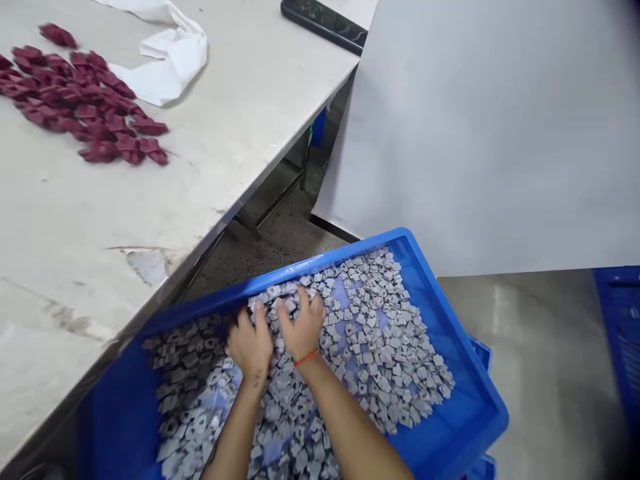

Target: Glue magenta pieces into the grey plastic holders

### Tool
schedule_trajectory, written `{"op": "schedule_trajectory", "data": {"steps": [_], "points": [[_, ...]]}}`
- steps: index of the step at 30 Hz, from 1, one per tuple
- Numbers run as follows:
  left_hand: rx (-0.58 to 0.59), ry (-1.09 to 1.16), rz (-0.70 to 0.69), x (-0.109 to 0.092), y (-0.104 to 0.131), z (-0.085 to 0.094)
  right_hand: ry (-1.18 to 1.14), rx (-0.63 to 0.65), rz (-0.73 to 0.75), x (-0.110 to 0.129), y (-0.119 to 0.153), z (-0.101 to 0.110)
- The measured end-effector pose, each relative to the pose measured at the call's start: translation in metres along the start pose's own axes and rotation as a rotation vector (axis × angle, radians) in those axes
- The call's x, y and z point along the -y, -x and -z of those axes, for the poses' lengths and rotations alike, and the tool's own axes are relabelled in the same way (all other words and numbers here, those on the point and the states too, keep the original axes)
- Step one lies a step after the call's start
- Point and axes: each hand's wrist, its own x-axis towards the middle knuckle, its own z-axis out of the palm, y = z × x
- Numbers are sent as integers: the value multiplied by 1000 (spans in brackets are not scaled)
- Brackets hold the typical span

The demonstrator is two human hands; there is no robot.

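Both of my hands reach into a blue tray [453, 327] spread with small grey pieces [395, 347], which look like little blocks with notches or holes. Close to the tray's far rim, my left hand [249, 345] curls into the pieces, its fingertips partly buried among them. Just right of it, my right hand [303, 328] with a red band at the wrist is bent around more of the pieces. The two thumbs point forward, slightly apart, and a low heap of grey pieces lies at the fingertips. How many pieces each hand grips is hidden.
A worn white table [240, 100] stands left of the tray, its edge overlapping the tray's left side. On it lie dark red pieces [85, 100], a white cloth strip [175, 60] and a black phone-like object [325, 23]. A large pale panel [480, 133] rises beyond the tray.
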Motion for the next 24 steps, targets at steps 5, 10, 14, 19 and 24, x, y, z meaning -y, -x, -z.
{"op": "schedule_trajectory", "data": {"steps": [5,10,14,19,24], "points": [[97,120,-42,18,-4,13,-64,19,11,-14,-2,11],[154,281,-27,30,-9,6,-175,42,-22,-19,-3,5],[206,495,11,30,-1,-4,-308,78,-97,-6,14,4],[239,770,72,20,13,-10,-562,161,-169,8,18,9],[278,923,115,16,39,0,-774,229,-222,15,29,29]]}}
